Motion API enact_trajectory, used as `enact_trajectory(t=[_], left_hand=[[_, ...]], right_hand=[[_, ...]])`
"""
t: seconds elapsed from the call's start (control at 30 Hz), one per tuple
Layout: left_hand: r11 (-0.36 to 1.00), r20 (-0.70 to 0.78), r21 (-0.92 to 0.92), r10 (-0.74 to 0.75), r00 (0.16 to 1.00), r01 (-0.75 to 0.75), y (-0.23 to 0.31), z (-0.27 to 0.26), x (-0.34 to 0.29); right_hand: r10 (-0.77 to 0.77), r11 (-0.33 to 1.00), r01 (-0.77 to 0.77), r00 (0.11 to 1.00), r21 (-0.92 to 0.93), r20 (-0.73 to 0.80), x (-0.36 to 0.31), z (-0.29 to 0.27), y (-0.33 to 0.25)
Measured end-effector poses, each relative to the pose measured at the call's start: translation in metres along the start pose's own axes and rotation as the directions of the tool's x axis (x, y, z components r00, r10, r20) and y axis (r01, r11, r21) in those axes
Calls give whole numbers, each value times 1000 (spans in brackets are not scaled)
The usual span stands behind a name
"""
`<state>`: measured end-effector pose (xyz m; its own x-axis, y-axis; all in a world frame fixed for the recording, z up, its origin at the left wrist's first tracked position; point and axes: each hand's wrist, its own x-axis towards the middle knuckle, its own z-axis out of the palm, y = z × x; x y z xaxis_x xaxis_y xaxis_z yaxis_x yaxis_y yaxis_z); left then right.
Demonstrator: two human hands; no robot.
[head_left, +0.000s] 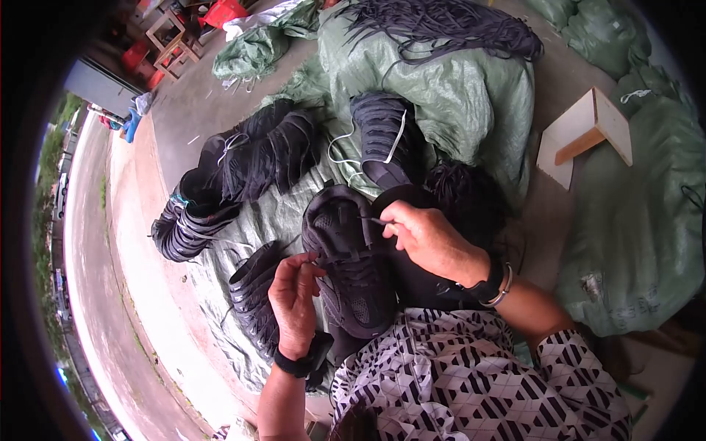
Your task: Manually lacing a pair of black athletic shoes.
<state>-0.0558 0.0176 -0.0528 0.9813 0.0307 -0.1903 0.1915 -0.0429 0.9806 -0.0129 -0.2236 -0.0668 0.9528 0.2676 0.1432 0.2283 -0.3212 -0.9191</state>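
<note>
A black shoe [356,285] with criss-crossed laces stands in front of me, its heel opening away and its toe toward my lap. My right hand [435,242] is above its right side, thumb and fingers pinched on the dark end of a shoelace [375,220]. At the shoe's left edge, my left hand [296,300] is closed in a pinch, apparently on the lace's other side; the strand there is dark and hard to see against the shoe. The tongue [335,224] shows between the lacing sides.
Stacks of black shoe uppers [268,151], some tied with pale string, lie on a green woven sheet [254,213]. Another tied stack [384,136] is farther off. Loose dark laces [448,29] cover a green sack [471,95]. A wooden piece [588,136] rests at right.
</note>
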Motion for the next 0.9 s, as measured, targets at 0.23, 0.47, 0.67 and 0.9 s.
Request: enact_trajectory(t=[0.23, 0.47, 0.67, 0.9], left_hand=[[675, 46, 586, 524, 850, -448, -9, 14, 5], [933, -23, 339, 136, 990, -120, -16, 8, -8], [952, -80, 195, 256, 963, -237, -19, 8, -6], [995, 25, 41, -91, 996, 90, -18, 2, -12]], right_hand=[[-73, 942, 93, 995, -324, 72, -21, 7, 0], [-159, 919, 145, 987, -366, -7, -17, 4, 0], [-60, 917, 59, 998, -395, 10, -13, 10, -5], [-373, 751, 353, 924, -558, 81, -4, 12, -4]])
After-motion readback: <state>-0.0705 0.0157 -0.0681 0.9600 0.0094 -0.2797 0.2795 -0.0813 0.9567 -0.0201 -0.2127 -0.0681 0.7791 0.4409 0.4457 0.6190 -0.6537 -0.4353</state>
